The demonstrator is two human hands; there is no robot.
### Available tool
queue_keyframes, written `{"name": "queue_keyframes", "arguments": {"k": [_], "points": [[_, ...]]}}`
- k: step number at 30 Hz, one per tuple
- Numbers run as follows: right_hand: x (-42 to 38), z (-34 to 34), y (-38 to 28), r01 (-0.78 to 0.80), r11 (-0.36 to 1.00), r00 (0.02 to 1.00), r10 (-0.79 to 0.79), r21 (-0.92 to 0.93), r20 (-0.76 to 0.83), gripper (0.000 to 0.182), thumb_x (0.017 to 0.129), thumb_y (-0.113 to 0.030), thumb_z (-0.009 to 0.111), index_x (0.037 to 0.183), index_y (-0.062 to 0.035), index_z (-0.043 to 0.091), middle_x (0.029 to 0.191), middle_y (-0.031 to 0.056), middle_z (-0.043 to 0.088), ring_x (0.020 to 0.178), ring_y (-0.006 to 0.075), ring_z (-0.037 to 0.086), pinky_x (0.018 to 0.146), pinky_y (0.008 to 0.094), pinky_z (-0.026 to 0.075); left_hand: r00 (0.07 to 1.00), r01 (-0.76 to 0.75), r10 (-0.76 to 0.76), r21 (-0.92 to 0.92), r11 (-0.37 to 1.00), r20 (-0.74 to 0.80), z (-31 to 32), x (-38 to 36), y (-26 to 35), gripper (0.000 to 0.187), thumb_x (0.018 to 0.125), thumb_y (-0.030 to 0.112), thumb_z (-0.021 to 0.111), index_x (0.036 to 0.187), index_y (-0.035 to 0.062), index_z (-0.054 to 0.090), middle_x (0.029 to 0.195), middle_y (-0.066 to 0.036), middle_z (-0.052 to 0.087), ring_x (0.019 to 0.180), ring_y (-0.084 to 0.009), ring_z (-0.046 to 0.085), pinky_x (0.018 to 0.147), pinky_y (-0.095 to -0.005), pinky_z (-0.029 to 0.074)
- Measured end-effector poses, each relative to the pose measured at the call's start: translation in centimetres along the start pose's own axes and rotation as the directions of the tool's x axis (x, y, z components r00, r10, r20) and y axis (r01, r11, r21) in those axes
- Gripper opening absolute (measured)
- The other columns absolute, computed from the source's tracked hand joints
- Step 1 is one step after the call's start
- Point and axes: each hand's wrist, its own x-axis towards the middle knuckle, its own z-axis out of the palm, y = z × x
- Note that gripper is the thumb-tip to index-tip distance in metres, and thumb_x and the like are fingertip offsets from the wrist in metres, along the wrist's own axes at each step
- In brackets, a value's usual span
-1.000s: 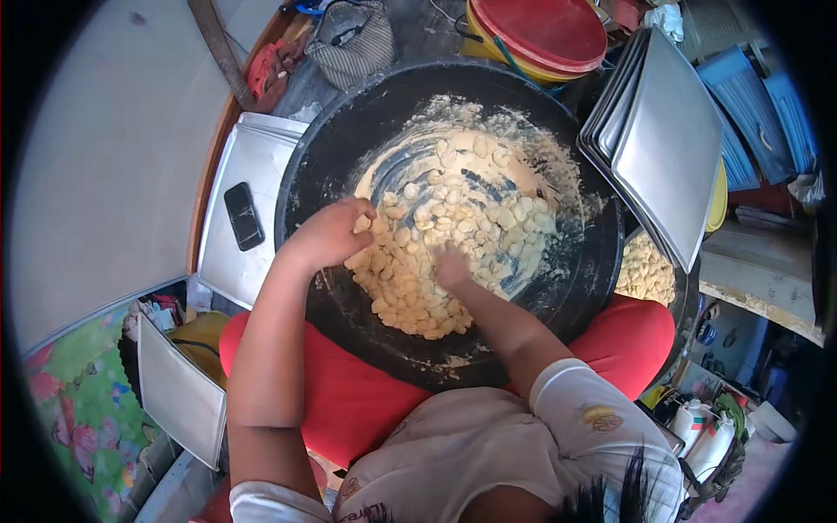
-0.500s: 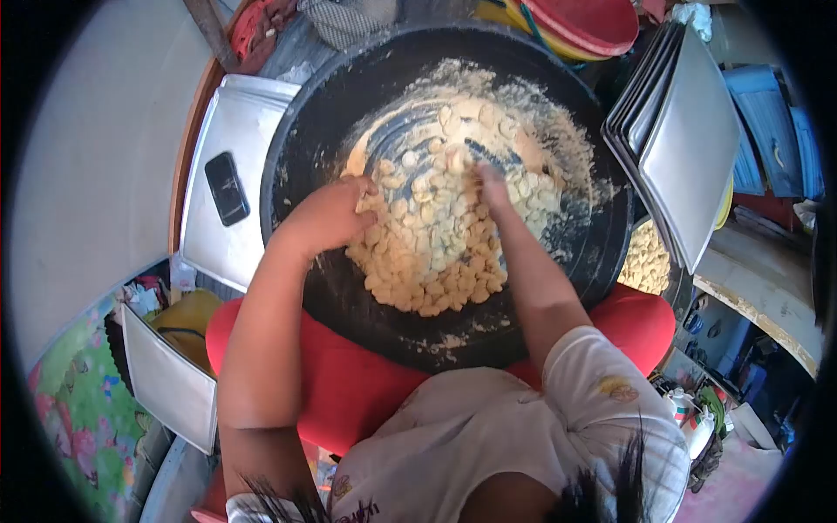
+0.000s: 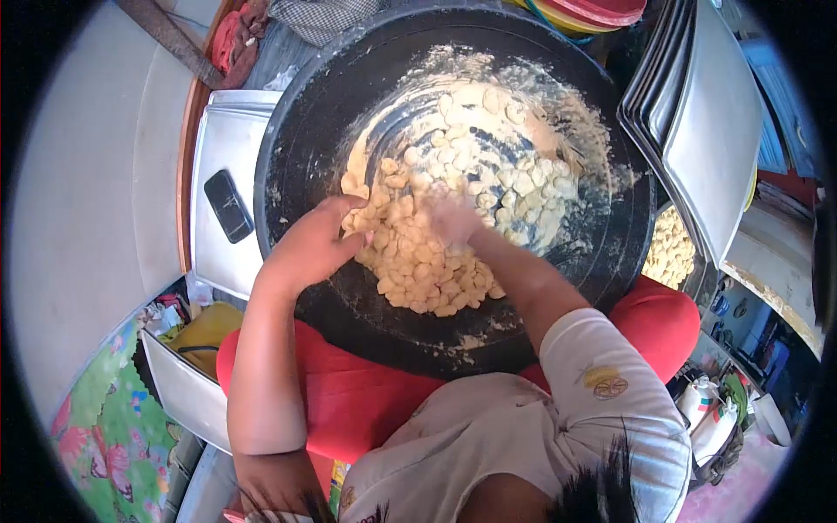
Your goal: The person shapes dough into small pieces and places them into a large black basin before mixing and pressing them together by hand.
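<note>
A wide black basin (image 3: 336, 105) holds a heap of small pale dough pieces (image 3: 427, 279), dusted with flour-like powder (image 3: 475, 65). At the heap's left edge is my left hand (image 3: 318, 237), its thumb and fingers apart and touching the outermost pieces. My right hand (image 3: 452, 218) is down among the pieces near the middle of the heap. Motion blur and powder smear its fingers, so I cannot make out whether they hold anything. Looser, whiter pieces (image 3: 523, 183) lie to the right of that hand.
A phone (image 3: 228, 207) lies on metal trays (image 3: 214, 148) left of the basin. More trays (image 3: 711, 131) lean upright in a stack on the right, above another container of similar pieces (image 3: 670, 248). Red and yellow basins (image 3: 602, 10) stand at the back. My red-clad legs (image 3: 375, 392) border the near rim.
My right hand has swept toward me and left, from the heap's far side to its middle. Whiter pieces have spread rightward. My left hand stays at the left edge, thumb and fingers wider apart.
</note>
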Motion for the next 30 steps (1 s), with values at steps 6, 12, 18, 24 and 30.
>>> {"name": "queue_keyframes", "arguments": {"k": [6,12,18,24,30], "points": [[4.1,-8.7,12.4,-0.535,0.772,0.687,0.634,0.344,-0.355,0.091,0.079,-0.061,0.051,0.143,-0.0076,0.015,0.150,0.0170,0.007,0.138,0.0346,0.008,0.103,0.0663,0.008,0.995,0.077,-0.076,-0.013,0.997,0.060,-1.1,0.0,1.4,0.048,0.083,0.027,0.061,0.120,0.0000,0.048,0.120,-0.018,0.051,0.116,-0.0317,0.048,0.097,-0.0362,0.036],[6.7,-8.3,4.3,-0.288,0.800,0.901,0.412,0.527,-0.133,0.093,0.071,-0.074,0.049,0.143,-0.0212,0.023,0.146,0.0280,0.007,0.135,0.0453,0.005,0.105,0.0630,0.007,0.998,0.055,-0.055,-0.006,0.998,0.036,-0.5,0.5,0.9,0.046,0.082,0.027,0.061,0.117,-0.0006,0.049,0.116,-0.022,0.052,0.111,-0.0361,0.049,0.095,-0.0376,0.038],[1.8,-3.4,-1.9,0.544,0.808,0.815,-0.447,0.224,-0.367,0.064,0.075,-0.040,0.064,0.133,-0.0199,0.044,0.132,0.0219,0.036,0.118,0.0387,0.039,0.101,0.0488,0.032,0.992,0.105,-0.105,0.003,0.994,0.074,-0.9,0.5,1.4,0.047,0.083,0.025,0.061,0.120,0.0007,0.048,0.120,-0.018,0.052,0.115,-0.0316,0.048,0.097,-0.0359,0.037],[5.4,-9.9,9.8,-0.453,0.701,0.551,0.706,0.551,-0.445,0.047,0.079,-0.019,0.060,0.123,-0.0054,0.051,0.118,0.0122,0.050,0.103,0.0255,0.048,0.090,0.0383,0.040,0.996,0.063,-0.062,-0.010,0.998,0.061,-0.9,0.4,1.7,0.046,0.083,0.024,0.061,0.121,0.0009,0.048,0.121,-0.018,0.051,0.115,-0.0325,0.048,0.097,-0.0360,0.037],[13.9,-11.8,5.2,-0.134,0.687,0.765,0.530,0.714,-0.366,0.061,0.072,-0.039,0.071,0.117,-0.0023,0.053,0.119,0.0162,0.052,0.108,0.0286,0.051,0.091,0.0398,0.043,0.995,0.072,-0.071,-0.016,0.997,0.068,-0.7,0.7,1.6,0.045,0.083,0.022,0.062,0.120,0.0000,0.049,0.120,-0.019,0.051,0.115,-0.0327,0.048,0.098,-0.0361,0.037]]}}
